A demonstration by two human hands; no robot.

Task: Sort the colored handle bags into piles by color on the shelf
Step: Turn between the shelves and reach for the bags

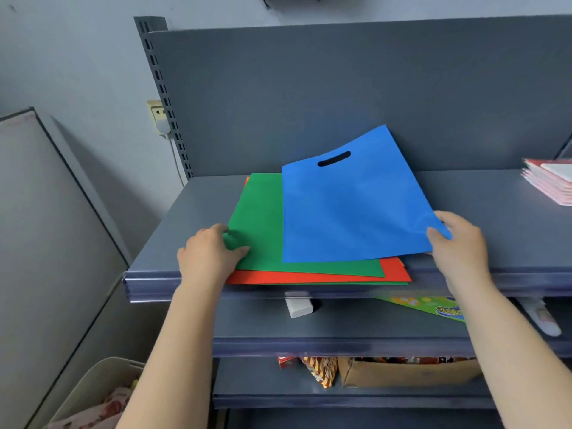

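A mixed stack of flat handle bags lies on the grey shelf [192, 230] near its front edge. My right hand [458, 243] pinches the near right corner of a blue bag [353, 205] and holds it tilted up, its handle slot at the far end. Under it lies a green bag [260, 224], whose left edge my left hand [210, 255] pinches between thumb and fingers. A red bag [393, 270] shows below the green one, and another green edge peeks out at the very bottom.
A stack of pink and red booklets [551, 181] sits at the shelf's far right. Lower shelves hold a white box [298, 308], a colourful packet [433, 308] and a cardboard box [402, 373]. A wall socket [159, 119] is at the left, a bin [102, 394] below.
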